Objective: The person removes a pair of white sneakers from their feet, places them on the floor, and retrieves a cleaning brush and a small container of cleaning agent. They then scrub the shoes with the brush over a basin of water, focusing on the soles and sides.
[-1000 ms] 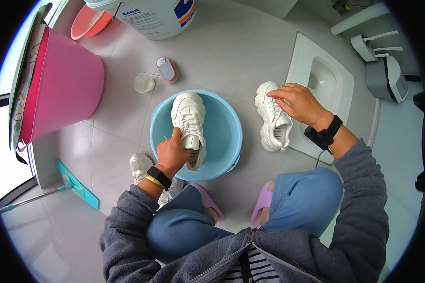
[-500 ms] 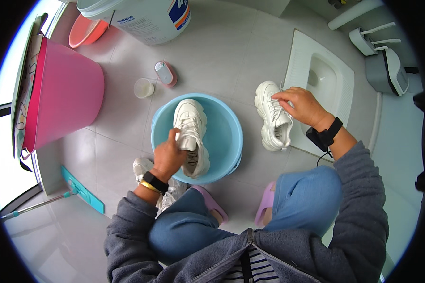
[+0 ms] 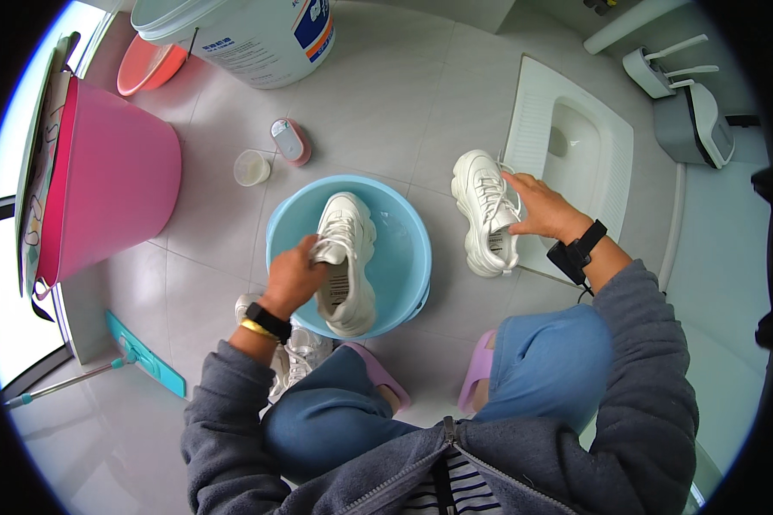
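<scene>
A white chunky sneaker (image 3: 345, 225) is held over the light blue basin (image 3: 424, 257), its toe pointing away from me. My left hand (image 3: 297, 273) is closed on the sneaker's tongue and left edge. On the floor right of the basin rests a second white sneaker (image 3: 479, 202), laces loose. My right hand (image 3: 543, 206) is at its right side, thumb and fingers apart, near the laces and the collar. More white shoes (image 3: 304, 350) lie between the basin and my left knee, partly hidden by my arm and leg.
Beyond the basin stand a clear cup (image 3: 252, 168) and a pink-and-grey brush (image 3: 291, 142). A large white bucket (image 3: 266, 51), a coral bowl (image 3: 150, 64) and a pink tub (image 3: 120, 163) are farther left. A teal flat mop (image 3: 146, 354) lies near left; a squat toilet (image 3: 524, 129) is right.
My right hand has opened wider and moved down beside the floor sneaker's collar. The left hand still grips the other sneaker, which has tilted slightly. The whole view has shifted a little.
</scene>
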Motion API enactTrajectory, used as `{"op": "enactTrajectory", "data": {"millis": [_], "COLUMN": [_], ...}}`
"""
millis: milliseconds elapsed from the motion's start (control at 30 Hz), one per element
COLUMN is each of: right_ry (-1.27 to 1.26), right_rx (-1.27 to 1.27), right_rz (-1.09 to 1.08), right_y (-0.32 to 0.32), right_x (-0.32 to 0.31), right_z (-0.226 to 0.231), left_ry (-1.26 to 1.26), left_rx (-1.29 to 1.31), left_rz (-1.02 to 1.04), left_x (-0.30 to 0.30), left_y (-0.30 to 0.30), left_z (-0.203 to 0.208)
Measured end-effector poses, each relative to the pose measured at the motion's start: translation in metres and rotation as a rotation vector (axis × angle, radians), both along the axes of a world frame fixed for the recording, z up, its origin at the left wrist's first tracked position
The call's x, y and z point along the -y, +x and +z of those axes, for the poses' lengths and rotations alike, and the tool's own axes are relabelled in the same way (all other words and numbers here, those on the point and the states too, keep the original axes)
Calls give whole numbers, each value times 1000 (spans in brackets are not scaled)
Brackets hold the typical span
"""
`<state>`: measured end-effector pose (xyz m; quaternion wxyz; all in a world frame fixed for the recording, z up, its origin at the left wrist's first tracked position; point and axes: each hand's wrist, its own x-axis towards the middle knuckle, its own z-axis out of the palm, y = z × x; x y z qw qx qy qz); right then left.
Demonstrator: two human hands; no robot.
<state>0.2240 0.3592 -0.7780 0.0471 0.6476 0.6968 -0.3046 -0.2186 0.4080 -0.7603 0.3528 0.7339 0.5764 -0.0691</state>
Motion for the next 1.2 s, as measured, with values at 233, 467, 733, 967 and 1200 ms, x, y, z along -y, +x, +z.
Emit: {"op": "enactTrajectory", "data": {"millis": [233,467,733,967,1200], "right_ry": [8,112,375,252,191], "right_rx": [118,-15,-447,-688,-624], "right_rz": [-11,-149,-167,42,220], "right_y": [-26,-26,-50,-109,-203], "right_x": [12,-8,-55,-42,-23], "right_z": [-30,-18,69,85,18], "left_ry": [-218,-298,-277,-133,196], "left_rx": [525,701,949,1037,813], "left_rz": [384,604,816,976,1108], "left_x": [-15,-11,-3,19,2], "left_y": [-31,-51,-98,-116,-190], "left_z": [57,72,63,53,57]}}
